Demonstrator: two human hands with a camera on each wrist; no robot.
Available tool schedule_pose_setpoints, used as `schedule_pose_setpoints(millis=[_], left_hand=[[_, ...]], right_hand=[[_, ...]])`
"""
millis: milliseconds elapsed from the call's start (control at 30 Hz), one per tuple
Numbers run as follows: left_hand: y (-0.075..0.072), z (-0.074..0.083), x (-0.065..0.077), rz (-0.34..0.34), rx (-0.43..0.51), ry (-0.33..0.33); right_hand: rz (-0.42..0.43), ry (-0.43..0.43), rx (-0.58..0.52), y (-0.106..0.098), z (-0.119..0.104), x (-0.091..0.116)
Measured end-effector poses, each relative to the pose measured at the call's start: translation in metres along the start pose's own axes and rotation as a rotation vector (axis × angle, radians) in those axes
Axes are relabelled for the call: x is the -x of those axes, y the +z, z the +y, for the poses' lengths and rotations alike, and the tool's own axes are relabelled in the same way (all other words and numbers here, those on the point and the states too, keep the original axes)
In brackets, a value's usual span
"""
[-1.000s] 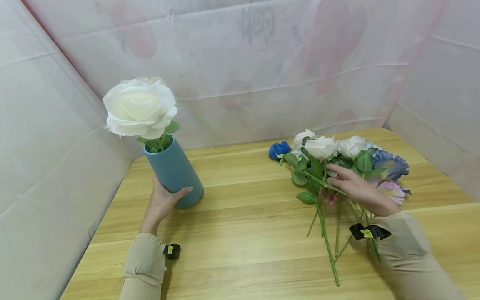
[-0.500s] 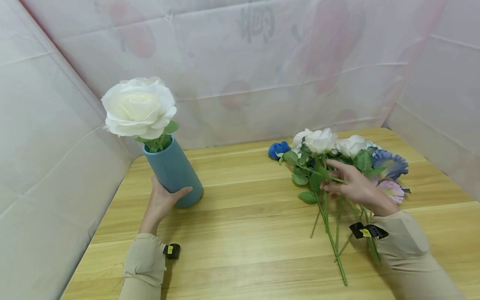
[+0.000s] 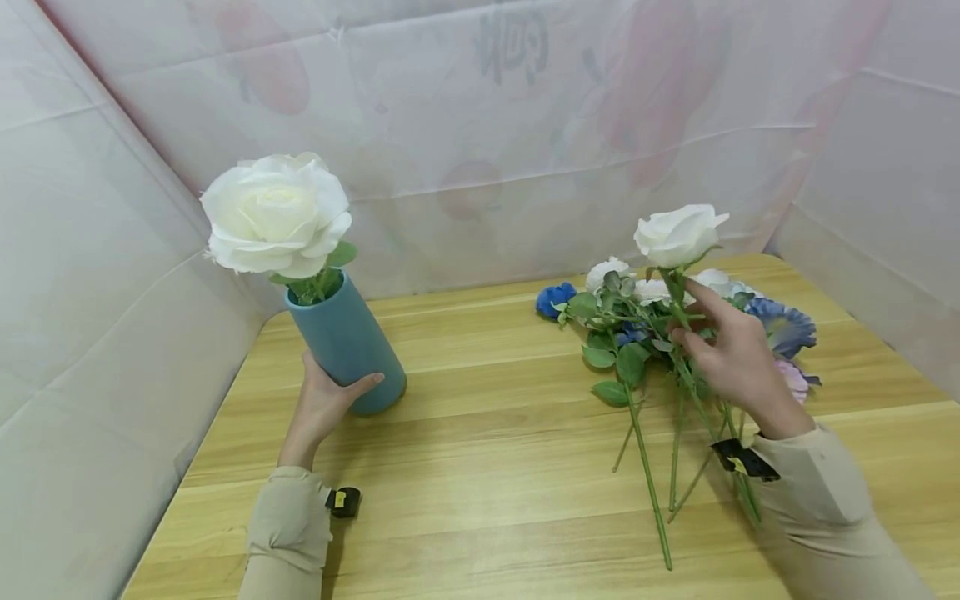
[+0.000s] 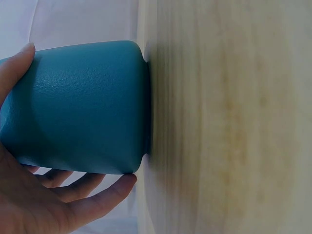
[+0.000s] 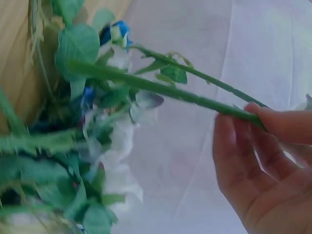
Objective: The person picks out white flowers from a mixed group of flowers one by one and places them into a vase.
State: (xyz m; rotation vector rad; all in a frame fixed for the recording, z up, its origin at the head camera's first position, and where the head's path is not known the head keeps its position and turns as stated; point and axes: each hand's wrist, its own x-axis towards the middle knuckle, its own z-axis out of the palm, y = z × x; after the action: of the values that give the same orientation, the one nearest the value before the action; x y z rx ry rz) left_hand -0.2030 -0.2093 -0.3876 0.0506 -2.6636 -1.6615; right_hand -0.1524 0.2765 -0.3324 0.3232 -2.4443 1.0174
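A blue vase (image 3: 347,346) stands at the left of the table with a large white flower (image 3: 277,218) in it. My left hand (image 3: 324,408) holds the vase low on its body; the left wrist view shows the thumb (image 4: 19,66) on one side and the fingers along the other. On the right, my right hand (image 3: 731,354) pinches the green stem (image 5: 195,100) of a white rose (image 3: 681,236) between thumb and fingertips. The rose's bloom is upright above the flower pile.
Under and beside my right hand lies a pile of loose flowers: a blue one (image 3: 556,300), a white one (image 3: 606,273), a purple-blue one (image 3: 783,327) and a pink one (image 3: 792,381). Their stems (image 3: 651,483) point toward me. Fabric walls (image 3: 465,125) enclose the wooden table (image 3: 480,500).
My right hand has taken hold of the white rose and raised it out of the pile. My left hand and the vase have stayed in place.
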Motion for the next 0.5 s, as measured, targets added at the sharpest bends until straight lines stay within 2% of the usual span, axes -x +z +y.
schedule_pose_setpoints(millis=[167, 367, 500], left_hand=[[0.000, 0.000, 0.000, 0.001, 0.000, -0.002], [-0.001, 0.000, 0.000, -0.001, -0.002, -0.002], [-0.001, -0.001, 0.000, -0.001, -0.002, 0.002]], right_hand=[[0.171, -0.031, 0.006, -0.009, -0.003, -0.002], [0.352, -0.025, -0.155, -0.019, -0.009, -0.002], [0.429, -0.036, -0.245, -0.020, -0.008, -0.002]])
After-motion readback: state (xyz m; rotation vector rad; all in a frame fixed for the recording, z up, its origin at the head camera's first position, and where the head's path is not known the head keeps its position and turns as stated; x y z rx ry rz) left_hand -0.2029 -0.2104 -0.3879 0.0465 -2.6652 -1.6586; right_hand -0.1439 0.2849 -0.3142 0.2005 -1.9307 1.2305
